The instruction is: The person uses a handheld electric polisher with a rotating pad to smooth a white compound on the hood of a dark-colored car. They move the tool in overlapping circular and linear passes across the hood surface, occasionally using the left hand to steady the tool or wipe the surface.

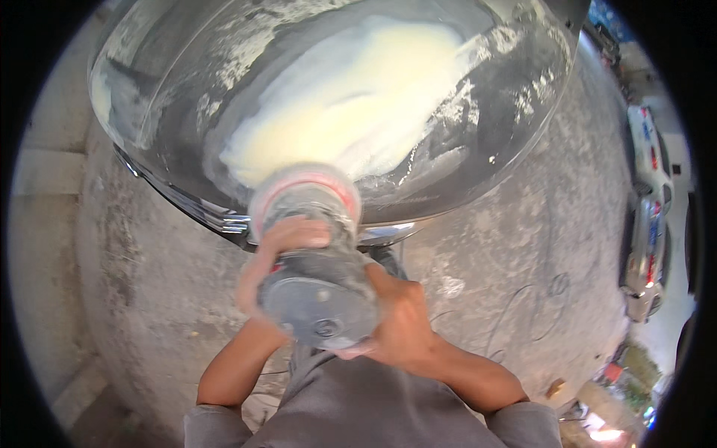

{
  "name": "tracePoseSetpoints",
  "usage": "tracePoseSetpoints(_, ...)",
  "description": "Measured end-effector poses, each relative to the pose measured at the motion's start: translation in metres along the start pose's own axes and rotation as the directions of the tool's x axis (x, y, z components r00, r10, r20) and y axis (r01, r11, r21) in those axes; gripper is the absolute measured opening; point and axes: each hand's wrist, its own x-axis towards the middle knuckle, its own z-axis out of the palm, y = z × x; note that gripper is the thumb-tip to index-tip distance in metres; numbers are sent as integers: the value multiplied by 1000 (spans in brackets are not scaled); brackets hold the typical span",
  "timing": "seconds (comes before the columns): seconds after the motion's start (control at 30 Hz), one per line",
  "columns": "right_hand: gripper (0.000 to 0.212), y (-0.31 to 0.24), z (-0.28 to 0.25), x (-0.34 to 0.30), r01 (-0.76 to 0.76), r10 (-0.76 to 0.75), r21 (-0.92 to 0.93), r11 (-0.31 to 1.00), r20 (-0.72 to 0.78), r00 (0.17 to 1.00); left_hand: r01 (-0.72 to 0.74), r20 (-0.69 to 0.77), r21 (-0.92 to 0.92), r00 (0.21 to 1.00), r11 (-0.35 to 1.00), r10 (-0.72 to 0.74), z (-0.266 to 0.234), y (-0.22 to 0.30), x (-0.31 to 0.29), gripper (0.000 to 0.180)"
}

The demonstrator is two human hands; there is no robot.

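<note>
Near centre, left hand (287,243) & right hand (399,325), grips closed on a dusty power sander (317,287), pad against car panel (478,127) w/ pale filler patch (351,97).

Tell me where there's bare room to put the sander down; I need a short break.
Bare concrete floor lies open to the right of the car panel, toward the parked white car. Another bare strip lies left of the panel, by the curb. It is crowded at centre, where both hands grip the sander against the filler patch.
</note>
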Motion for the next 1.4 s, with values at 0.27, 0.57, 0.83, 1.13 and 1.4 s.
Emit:
tracePoseSetpoints(0.27, 74, -4, 37, 34, 83, -34, 359, 930, -140, 990, -259, 165, 241, 961, 935, 223, -36, -10, 43, 58)
tracePoseSetpoints(0.57, 71, 7, 37, 49, 154, 0, 486, 860, -302, 953, -165, 264, 373, 962, 913, 66, -28, -11, 71, 94)
tracePoseSetpoints(0.83, 80, 0, 36, 48, 102, -12, 532, 840, -170, 985, 71, 114, 348, 987, 935, -117, -11, 8, 71, 132)
tracePoseSetpoints(1.13, 69, 4, 24, 54, 115, 12, 563, 818, -217, 976, -114, 294, 258, 955, 959, 35, 2, 6, 89, 154)
tracePoseSetpoints(1.4, 63, 13, -2, 62, 56, 75, 632, 773, -178, 981, -82, 276, 349, 961, 933, -19, 25, -5, 121, 114)
